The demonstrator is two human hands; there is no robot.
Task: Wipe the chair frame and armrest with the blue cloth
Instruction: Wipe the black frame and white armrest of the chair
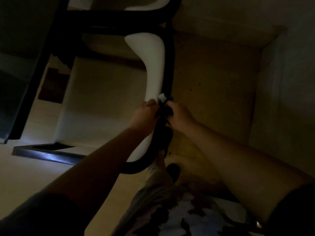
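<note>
The scene is dim. A white padded armrest (154,65) runs down the middle, edged on its right by the curved black chair frame (169,62). My left hand (144,114) grips the armrest and frame from the left. My right hand (180,114) is closed on the blue cloth (167,106), which is pressed against the black frame between both hands. A small white tag sticks out above the cloth. Most of the cloth is hidden in my fingers and shadow.
The chair's pale seat cushion (105,103) lies to the left, with more black frame bars (110,17) above. A tan floor (214,82) spreads to the right. My patterned clothing (170,210) and a foot (173,171) show at the bottom.
</note>
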